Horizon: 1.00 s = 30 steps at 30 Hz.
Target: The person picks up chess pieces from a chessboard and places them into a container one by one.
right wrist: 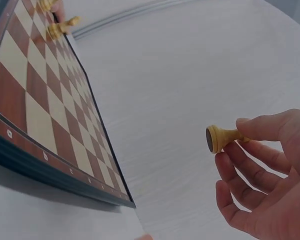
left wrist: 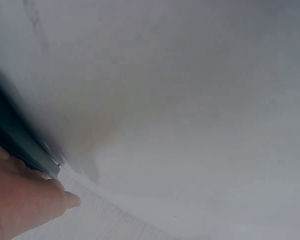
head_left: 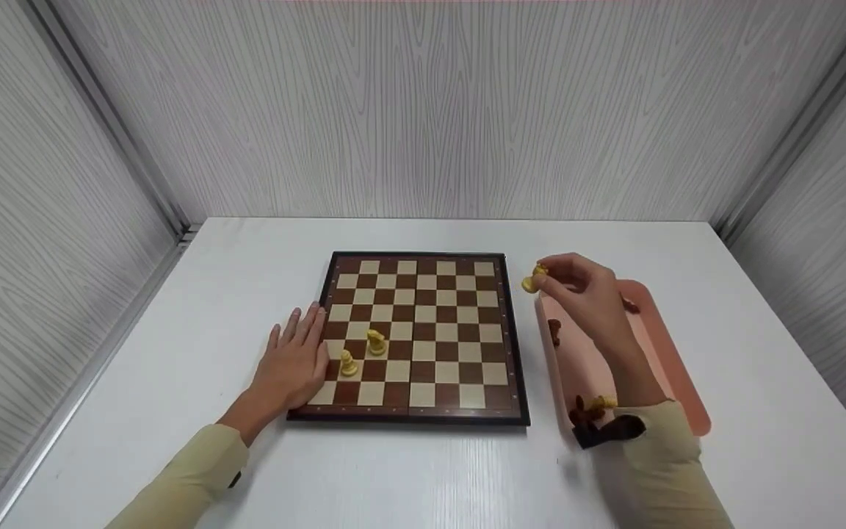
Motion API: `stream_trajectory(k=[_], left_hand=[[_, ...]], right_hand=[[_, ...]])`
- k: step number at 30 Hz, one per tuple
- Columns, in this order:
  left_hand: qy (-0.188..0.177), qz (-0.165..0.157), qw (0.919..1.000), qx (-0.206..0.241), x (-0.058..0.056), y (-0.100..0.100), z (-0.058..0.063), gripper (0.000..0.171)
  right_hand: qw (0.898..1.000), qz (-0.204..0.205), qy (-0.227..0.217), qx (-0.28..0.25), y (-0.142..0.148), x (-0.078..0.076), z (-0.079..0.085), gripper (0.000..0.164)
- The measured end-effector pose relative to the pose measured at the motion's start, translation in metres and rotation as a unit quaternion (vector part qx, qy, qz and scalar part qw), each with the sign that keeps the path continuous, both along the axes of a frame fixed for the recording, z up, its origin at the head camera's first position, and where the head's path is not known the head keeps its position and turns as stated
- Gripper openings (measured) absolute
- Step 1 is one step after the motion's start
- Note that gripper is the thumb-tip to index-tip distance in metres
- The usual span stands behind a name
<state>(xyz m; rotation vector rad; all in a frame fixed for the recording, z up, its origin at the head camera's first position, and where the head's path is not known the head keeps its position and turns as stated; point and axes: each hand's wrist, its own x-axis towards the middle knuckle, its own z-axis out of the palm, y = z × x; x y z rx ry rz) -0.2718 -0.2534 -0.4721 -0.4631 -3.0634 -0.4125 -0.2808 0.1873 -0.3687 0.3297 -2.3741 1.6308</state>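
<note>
A brown-and-cream chessboard lies flat on the table. My left hand rests along its left edge with the fingers extended; the left wrist view catches part of that hand against the board's dark side. Two yellow chess pieces stand on the left part of the board: one looks like a knight, the other like a pawn. Off the board's right side, my right hand pinches a yellow chess piece between thumb and fingers, above the table. Its top is partly covered by the fingertips.
A pink tray sits right of the board, beneath my right forearm. Inside it lie dark brown pieces and a yellow piece, partly hidden by the arm. Pale wood-grain panels enclose the white table at back and sides.
</note>
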Motion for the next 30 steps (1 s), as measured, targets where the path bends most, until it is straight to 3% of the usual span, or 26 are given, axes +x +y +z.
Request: stream_trajectory(k=[7,15,30], left_hand=[[-0.001,-0.001,1.0,-0.005,0.0,0.001,0.0,0.06],[-0.001,-0.001,1.0,-0.004,0.001,0.0,0.002,0.06],[-0.002,0.005,1.0,-0.006,0.0,0.001,0.0,0.06]], right_hand=[[1.0,-0.024,-0.01,-0.005,0.02,0.003,0.002,0.029],[0.999,-0.018,-0.022,-0.035,0.035,0.003,0.002,0.032],[0.998,-0.043,-0.04,-0.031,0.069,0.001,-0.013,0.034]])
